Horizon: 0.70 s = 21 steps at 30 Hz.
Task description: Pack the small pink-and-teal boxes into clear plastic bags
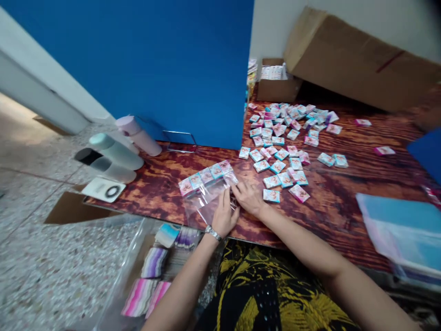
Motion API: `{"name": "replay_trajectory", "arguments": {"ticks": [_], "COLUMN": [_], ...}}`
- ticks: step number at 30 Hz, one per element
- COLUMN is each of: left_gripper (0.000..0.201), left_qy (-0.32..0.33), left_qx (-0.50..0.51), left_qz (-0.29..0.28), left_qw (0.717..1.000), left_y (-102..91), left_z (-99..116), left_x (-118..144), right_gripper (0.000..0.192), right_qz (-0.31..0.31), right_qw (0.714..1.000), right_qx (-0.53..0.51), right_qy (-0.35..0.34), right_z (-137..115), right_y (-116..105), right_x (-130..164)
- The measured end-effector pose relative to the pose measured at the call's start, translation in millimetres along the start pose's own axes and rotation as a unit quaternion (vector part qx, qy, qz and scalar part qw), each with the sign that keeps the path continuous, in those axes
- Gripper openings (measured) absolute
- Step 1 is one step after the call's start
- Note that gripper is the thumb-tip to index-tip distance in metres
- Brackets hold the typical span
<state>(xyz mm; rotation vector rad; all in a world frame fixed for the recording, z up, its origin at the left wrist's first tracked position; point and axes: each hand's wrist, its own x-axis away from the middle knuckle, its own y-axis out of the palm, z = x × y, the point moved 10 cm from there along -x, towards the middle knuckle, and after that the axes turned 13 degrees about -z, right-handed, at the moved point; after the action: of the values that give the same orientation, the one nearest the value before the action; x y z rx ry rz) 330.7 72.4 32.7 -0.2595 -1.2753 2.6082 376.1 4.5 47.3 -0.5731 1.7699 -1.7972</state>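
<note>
Two hands are together on the clear plastic bag (206,202), your left hand (224,216) pressing its near right corner and your right hand (248,196) pinching the right edge, just below the row of small packets (206,176) at its top. It looks feather-light, limp and slippery, so I'd grip it at an edge or corner; it lies flat, long axis running from near-left up to far-right. More loose packets (285,142) scatter beyond the bag to the right, on the wooden table (344,184).
</note>
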Motion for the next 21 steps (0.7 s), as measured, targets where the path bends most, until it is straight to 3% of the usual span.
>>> {"name": "replay_trajectory", "arguments": {"ticks": [6,13,21], "left_gripper": [0.076,0.073,0.083], "left_qy": [-0.017,-0.027,-0.014], "left_qx": [0.025,-0.028,-0.087], "left_qz": [-0.009,-0.024,-0.027], "left_qw": [0.999,0.999,0.996], "left_y": [9.1,13.8,11.6], "left_z": [-3.4,-2.9,2.3], "left_x": [-3.4,-2.3,-6.1], "right_gripper": [0.044,0.035,0.038], "right_qz": [0.013,0.093,0.038], "right_qw": [0.999,0.994,0.998], "right_qx": [0.006,-0.018,-0.04], "right_qy": [0.03,0.044,0.044], "right_z": [13.2,23.1,17.7], "right_y": [-7.1,-17.7,-6.2], "right_x": [0.4,3.0,0.8]}}
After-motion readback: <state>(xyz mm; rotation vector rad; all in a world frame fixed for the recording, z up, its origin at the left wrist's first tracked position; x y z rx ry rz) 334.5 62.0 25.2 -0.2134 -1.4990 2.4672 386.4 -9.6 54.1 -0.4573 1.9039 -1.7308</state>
